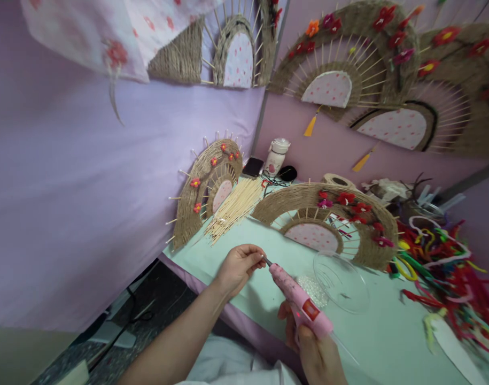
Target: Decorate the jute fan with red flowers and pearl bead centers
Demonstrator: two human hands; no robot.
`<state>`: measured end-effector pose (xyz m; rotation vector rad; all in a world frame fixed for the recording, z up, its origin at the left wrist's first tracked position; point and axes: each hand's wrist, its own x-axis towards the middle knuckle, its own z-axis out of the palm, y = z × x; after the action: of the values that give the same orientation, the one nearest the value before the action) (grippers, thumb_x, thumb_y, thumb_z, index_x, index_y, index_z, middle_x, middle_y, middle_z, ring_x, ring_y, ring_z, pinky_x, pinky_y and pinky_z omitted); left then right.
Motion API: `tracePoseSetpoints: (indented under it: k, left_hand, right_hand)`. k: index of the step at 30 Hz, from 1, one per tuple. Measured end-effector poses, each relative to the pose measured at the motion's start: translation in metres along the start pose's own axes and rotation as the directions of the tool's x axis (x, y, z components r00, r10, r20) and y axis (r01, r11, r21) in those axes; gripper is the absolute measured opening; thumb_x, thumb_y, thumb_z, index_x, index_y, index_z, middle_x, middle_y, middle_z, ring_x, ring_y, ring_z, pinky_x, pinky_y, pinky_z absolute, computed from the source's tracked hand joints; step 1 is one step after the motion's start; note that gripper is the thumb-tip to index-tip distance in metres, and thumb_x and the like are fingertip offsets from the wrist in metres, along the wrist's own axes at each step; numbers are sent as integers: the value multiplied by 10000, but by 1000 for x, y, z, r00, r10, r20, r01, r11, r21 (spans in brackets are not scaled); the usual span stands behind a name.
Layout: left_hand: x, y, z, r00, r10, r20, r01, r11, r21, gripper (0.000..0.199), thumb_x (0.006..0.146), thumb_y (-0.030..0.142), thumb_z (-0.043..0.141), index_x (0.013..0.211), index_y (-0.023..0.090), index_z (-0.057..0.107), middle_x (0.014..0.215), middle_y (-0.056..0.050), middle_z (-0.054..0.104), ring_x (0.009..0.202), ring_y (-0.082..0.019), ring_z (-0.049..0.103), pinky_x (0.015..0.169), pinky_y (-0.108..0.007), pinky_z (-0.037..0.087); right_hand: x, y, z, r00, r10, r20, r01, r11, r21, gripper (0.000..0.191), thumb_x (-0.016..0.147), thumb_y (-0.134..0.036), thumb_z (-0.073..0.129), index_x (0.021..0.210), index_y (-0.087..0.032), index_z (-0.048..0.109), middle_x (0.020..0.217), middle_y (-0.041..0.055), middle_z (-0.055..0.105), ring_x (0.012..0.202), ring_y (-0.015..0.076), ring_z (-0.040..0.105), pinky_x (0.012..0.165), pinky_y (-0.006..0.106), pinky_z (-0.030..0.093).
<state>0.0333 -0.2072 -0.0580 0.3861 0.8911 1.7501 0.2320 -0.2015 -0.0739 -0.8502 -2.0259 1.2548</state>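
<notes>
My right hand is wrapped around a pink hot glue gun, its nozzle pointing up and to the left. At that nozzle tip, my left hand pinches a tiny white bead between thumb and fingertips. Loose clear-white beads lie in a heap just behind the glue gun. Beyond them rests a twine-wrapped fan with red and magenta flowers. Another twine fan leans on the left wall, white beads on several of its stick ends.
A bundle of thin wooden sticks lies between the two fans. A clear round lid sits right of the beads. Colourful pipe cleaners pile up at the right. A white bottle and a dark phone stand in the back corner.
</notes>
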Motion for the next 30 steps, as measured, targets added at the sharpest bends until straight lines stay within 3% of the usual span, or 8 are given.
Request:
tracePoseSetpoints:
  k: [13, 30]
  left_hand:
    - [-1, 1, 1, 1000, -9, 1, 10, 1000, -12, 289, 539, 292, 873, 648, 96, 690, 623, -30, 634, 571, -84, 557, 612, -206, 435]
    - [1, -1, -1, 1000, 1, 9, -1, 1000, -9, 287, 544, 304, 871, 655, 108, 693, 633, -23, 638, 575, -77, 556, 611, -202, 428]
  right_hand:
    - [-1, -8, 1, 993, 116, 5, -116, 987, 107, 458, 914, -612, 384, 833, -195, 556, 565, -10, 472, 502, 148, 429, 466, 270, 309]
    - [1, -9, 1, 995, 96, 20, -97, 992, 86, 478, 901, -640, 379, 811, -206, 559, 533, -16, 482, 475, 145, 414, 470, 278, 304]
